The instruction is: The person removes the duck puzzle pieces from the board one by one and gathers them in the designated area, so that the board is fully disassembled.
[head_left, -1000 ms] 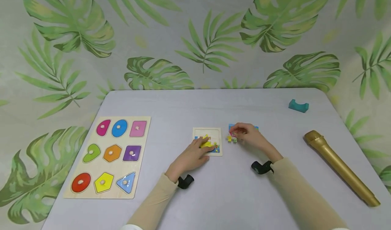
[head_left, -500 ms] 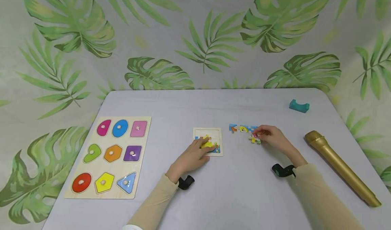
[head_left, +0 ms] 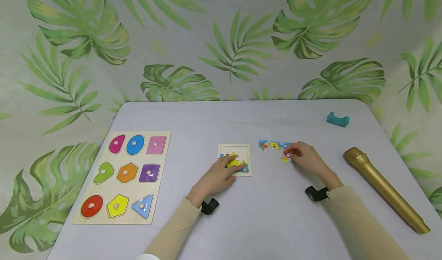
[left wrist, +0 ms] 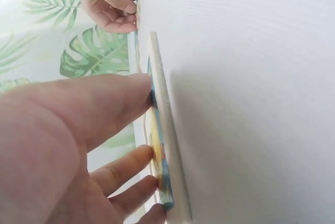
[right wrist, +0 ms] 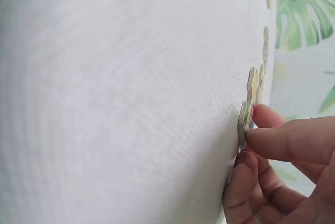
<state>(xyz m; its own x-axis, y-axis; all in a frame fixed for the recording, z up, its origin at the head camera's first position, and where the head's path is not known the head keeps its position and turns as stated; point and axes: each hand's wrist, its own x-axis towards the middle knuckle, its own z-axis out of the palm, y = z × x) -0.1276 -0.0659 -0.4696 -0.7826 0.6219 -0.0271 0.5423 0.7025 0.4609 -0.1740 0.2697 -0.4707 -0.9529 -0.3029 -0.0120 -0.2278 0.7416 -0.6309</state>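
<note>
Puzzle tray (head_left: 243,149): mid-table, taken as the clock centre. Printed pieces (head_left: 246,169) fill its 6 o'clock part; bare wood shows toward 12.

- 9 o'clock, well apart: shape board (head_left: 138,189) with nine knobbed shapes; head view only.
- 8 o'clock: left hand (head_left: 215,178), fingers extended and resting on the printed pieces, grasping nothing. The head view gives the back of this hand; the left wrist view gives the fingertip contact and the tray's pale edge.
- Between 2 and 3 o'clock: row of loose pieces (head_left: 275,145), near the tray.
- 3 o'clock: right hand (head_left: 305,158), pinching a puzzle piece (right wrist: 242,124) between thumb and finger. The right wrist view exposes this grip, partly hidden in the head view.
- Between 2 and 3 o'clock, farther out: teal block (head_left: 337,122); head view only.
- Just past 3 o'clock: gold microphone (head_left: 386,191); head view only.

Any print on the pieces is too small to read.
</note>
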